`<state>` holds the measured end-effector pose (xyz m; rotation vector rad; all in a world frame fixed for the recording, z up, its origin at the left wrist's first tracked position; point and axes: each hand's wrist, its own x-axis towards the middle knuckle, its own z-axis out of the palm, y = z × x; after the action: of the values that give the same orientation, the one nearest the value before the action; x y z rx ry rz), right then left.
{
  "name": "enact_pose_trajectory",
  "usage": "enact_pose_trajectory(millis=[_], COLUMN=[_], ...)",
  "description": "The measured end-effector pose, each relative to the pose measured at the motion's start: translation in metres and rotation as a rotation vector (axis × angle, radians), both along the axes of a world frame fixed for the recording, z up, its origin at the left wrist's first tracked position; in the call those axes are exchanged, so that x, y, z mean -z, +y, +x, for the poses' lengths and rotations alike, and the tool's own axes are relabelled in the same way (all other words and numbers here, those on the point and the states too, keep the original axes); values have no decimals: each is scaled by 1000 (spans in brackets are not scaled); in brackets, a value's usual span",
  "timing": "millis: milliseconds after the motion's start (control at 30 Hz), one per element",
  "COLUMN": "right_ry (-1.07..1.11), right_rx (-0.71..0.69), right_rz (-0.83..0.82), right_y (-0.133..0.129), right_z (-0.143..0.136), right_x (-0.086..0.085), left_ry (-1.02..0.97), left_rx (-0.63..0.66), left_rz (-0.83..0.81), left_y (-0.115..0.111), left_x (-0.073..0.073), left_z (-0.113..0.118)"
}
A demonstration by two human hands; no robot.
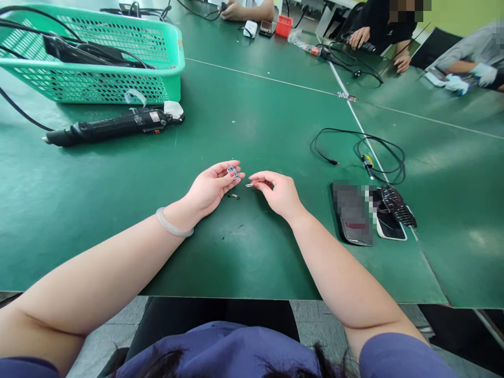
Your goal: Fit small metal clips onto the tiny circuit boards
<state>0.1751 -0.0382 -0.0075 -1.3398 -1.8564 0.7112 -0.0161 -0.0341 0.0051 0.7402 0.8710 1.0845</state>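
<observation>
The left hand (pixel 210 190) grips a small blue-grey part (pixel 233 172) between thumb and fingers, over the green table (pixel 255 257). The right hand (pixel 279 193), just to its right, pinches a thin metallic piece (pixel 249 185). Far left, a black power tool (pixel 114 126) lies beside a basket (pixel 169 79).

Workshop, of small-assembly kind by look of it. Broad green worktop (pixel 252 121) shared: people along far side, one in white glove (pixel 485 74), black chair (pixel 437 46) there. Black corded power tool (pixel 129 122) lying beside green plastic basket (pixel 118 86) of black corded gear (pixel 88 51). Small part (pixel 233 171) in left hand (pixel 208 190). Loose cable (pixel 402 157) toward right. Small red bin (pixel 284 26) at far edge. Grey floor (pixel 309 317) below.
</observation>
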Motion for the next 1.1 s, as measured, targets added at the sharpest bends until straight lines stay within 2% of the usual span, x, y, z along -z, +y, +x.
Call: enact_pose_trajectory(millis=[167,267,433,533,633,733,800,867,967,1100], right_ry=[-89,-206,-412,-453,-316,32,281,432,436,294], right_rx=[43,-46,-211,-223,-139,12,44,37,53,103], right_rz=[101,184,196,186,179,81,-29,-101,-77,112], right_y=[-3,-6,-10,-9,-8,-7,-5,-4,-5,-8], right_z=[0,-8,-34,-39,-33,-23,-19,-18,-20,-23], right_x=[-4,-6,-2,-2,-5,-6,-5,-5,-5,-9], left_ry=[-46,-50,-18,-3,2,57,107,135,147,133], left_rx=[-37,-74,-125,-122,-111,-46,26,89,154,181], left_rz=[-17,-17,-2,12,35,95,147,176,165,139], left_y=[0,0,1,1,2,1,-1,-3,-5,-6], left_x=[-3,-6,-6,-4,-3,-1,0,0,-1,0], left_z=[1,2,1,0,1,1,2,2,3,3])
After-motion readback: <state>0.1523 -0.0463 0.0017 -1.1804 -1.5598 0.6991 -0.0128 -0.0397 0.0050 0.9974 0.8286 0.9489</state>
